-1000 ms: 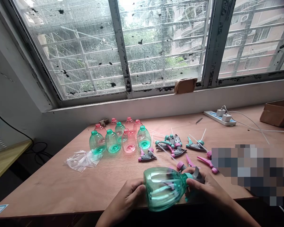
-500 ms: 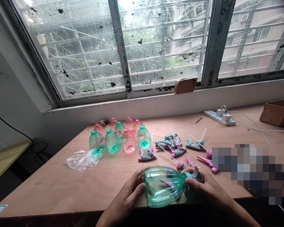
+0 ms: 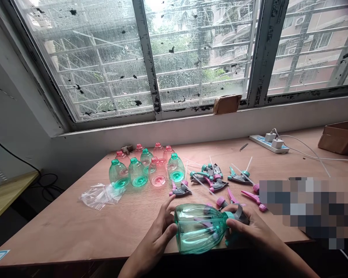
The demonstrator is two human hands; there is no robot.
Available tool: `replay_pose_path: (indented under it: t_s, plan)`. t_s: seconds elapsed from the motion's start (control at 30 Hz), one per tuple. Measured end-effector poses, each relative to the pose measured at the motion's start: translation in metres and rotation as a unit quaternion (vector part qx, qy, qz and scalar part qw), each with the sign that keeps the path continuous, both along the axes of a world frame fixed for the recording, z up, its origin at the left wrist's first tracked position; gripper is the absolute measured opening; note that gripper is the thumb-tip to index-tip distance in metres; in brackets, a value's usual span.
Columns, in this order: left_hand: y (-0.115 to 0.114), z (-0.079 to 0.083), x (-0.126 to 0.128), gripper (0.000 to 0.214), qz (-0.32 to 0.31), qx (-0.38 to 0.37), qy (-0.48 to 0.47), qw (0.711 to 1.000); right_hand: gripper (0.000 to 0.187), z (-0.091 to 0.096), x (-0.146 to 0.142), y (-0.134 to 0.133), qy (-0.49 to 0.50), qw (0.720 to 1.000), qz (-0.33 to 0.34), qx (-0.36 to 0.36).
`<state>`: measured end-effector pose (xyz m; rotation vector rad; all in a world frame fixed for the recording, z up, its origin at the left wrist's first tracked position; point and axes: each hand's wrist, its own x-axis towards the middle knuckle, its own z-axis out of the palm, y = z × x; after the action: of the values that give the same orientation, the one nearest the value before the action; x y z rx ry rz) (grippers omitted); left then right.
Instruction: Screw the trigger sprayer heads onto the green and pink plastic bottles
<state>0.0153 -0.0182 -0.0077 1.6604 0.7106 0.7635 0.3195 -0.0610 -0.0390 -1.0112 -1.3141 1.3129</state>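
Observation:
A clear green spray bottle (image 3: pixel 198 229) lies on its side in the air at the table's front edge, base to the left. My left hand (image 3: pixel 159 231) holds its base, thumb in front and index finger raised off it; the other fingers are partly hidden behind. Around the teal collar and grey spray head (image 3: pixel 240 216) at the neck, my right hand (image 3: pixel 246 226) is closed. A straw shows inside the bottle. Just beyond are loose trigger spray heads, some grey and teal (image 3: pixel 239 177), some with pink triggers (image 3: pixel 252 197).
Several open green bottles (image 3: pixel 138 175) and red bottles (image 3: pixel 157 175) stand at the back left. Beside them lies a crumpled plastic bag (image 3: pixel 103 196). Toward the back right are a power strip (image 3: pixel 269 144) with cables and a brown box (image 3: pixel 339 139). A blurred patch covers the right side.
The fingers of my left hand have loosened and spread, the index finger lifting from the bottle's base. The bottle has turned slightly about its length. My right hand stays at the neck.

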Motion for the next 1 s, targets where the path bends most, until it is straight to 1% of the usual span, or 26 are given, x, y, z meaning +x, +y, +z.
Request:
replay_pose_path:
  t_s: [0.03, 0.1, 0.2, 0.3, 0.43, 0.47, 0.53, 0.6, 0.67, 0.77, 0.9, 0.97, 1.0]
  plan:
    - [0.000, -0.001, -0.001, 0.074, 0.000, -0.001, 0.001, 1.000, 0.037, 0.000, 0.000, 0.000, -0.004, 1.000, -0.001, 0.003]
    - [-0.001, 0.000, -0.002, 0.066, -0.001, 0.002, 0.020, 1.000, 0.037, 0.000, 0.000, 0.001, -0.005, 1.000, -0.003, 0.003]
    - [-0.002, 0.006, 0.000, 0.050, -0.002, 0.009, 0.051, 0.999, 0.037, -0.001, 0.000, 0.001, -0.003, 1.000, -0.004, 0.001]
    - [-0.003, 0.013, 0.002, 0.042, -0.011, 0.018, 0.068, 0.997, 0.037, -0.002, 0.001, 0.001, -0.007, 1.000, -0.003, 0.009]
    - [-0.001, 0.012, 0.003, 0.051, -0.055, 0.006, 0.084, 0.995, 0.037, -0.002, 0.001, 0.001, 0.002, 1.000, 0.002, 0.016]
    - [0.000, 0.010, 0.003, 0.052, -0.052, 0.011, 0.083, 0.995, 0.036, -0.001, 0.001, 0.001, 0.003, 1.000, 0.002, 0.018]
    - [0.001, 0.007, 0.001, 0.052, -0.025, 0.020, 0.068, 0.997, 0.035, 0.000, 0.000, 0.001, 0.007, 1.000, 0.003, 0.017]
    - [0.002, 0.003, -0.001, 0.062, -0.001, 0.017, 0.050, 0.999, 0.035, 0.000, -0.001, 0.001, 0.013, 1.000, 0.006, 0.012]
    - [0.002, 0.000, -0.003, 0.069, 0.004, 0.008, 0.046, 0.999, 0.036, 0.000, -0.001, 0.001, 0.018, 1.000, 0.011, 0.004]
    - [0.000, 0.001, -0.003, 0.059, 0.004, 0.011, 0.060, 0.998, 0.036, -0.001, 0.000, 0.001, 0.012, 1.000, 0.005, 0.008]
    - [-0.004, 0.009, -0.001, 0.045, 0.009, 0.018, 0.083, 0.996, 0.037, -0.003, 0.001, 0.001, 0.006, 1.000, 0.000, 0.012]
    - [-0.005, 0.013, 0.001, 0.043, -0.002, 0.023, 0.096, 0.995, 0.036, -0.003, 0.001, 0.001, 0.012, 1.000, 0.006, 0.011]
    - [-0.006, 0.014, 0.002, 0.046, -0.014, 0.020, 0.100, 0.995, 0.036, -0.003, 0.001, 0.002, 0.018, 1.000, 0.009, 0.010]
